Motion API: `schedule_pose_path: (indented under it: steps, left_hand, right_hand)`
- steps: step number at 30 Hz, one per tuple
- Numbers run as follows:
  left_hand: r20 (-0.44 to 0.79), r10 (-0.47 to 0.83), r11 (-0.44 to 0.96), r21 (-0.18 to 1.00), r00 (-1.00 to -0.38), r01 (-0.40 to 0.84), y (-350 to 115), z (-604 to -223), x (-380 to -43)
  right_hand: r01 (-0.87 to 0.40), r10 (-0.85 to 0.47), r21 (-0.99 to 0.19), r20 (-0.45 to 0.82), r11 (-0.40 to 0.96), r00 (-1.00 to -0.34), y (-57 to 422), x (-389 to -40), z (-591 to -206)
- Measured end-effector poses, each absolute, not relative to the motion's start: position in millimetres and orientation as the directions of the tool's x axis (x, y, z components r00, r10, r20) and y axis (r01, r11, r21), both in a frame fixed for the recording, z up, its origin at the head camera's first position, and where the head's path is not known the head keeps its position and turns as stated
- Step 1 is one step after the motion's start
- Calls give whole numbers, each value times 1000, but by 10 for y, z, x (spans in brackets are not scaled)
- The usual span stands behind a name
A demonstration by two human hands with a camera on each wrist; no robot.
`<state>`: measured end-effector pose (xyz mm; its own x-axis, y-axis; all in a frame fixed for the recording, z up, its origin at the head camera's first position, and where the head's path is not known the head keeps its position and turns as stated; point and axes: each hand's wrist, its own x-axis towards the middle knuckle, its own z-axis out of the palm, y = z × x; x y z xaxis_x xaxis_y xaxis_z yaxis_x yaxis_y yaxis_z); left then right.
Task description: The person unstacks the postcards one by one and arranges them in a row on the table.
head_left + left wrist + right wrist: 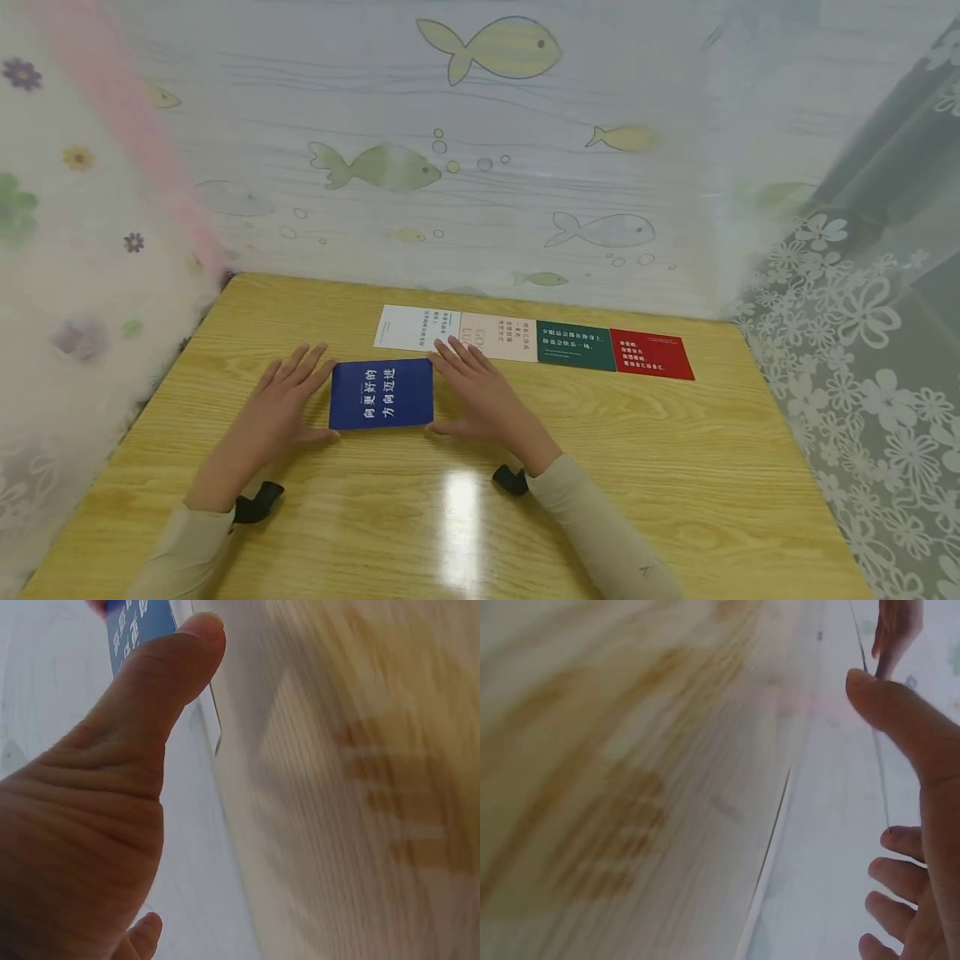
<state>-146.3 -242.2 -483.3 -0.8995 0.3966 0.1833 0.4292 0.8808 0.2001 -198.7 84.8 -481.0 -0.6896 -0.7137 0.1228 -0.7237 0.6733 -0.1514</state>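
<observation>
A blue card [382, 393] with white Chinese characters is held level between both hands in the head view. At its left end my left hand [277, 408] grips the corners, thumb at the near one and index finger at the far one. My right hand [491, 402] grips the right end's corners the same way. In the left wrist view the thumb [161, 682] rests at the corner of the blue card [146, 626]. The right wrist view shows the card nearly edge-on, as a thin line between thumb [900, 712] and fingers [896, 877], raised off the table.
Behind the blue card, a white card [408, 327], a pink card [491, 335], a green card [575, 345] and a red card [652, 353] lie side by side in a row on the wooden table [637, 483]. A fish-patterned curtain [480, 217] hangs at the table's back edge.
</observation>
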Motion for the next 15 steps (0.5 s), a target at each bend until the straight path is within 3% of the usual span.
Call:
schedule_pose_path:
  steps: [15]
  left_hand:
    - [3,430,863,294,-903,412,-2878,-4960,-2069]
  right_hand:
    - [-627,-656,-254,-45,737,-753,393,-2421,-4925]
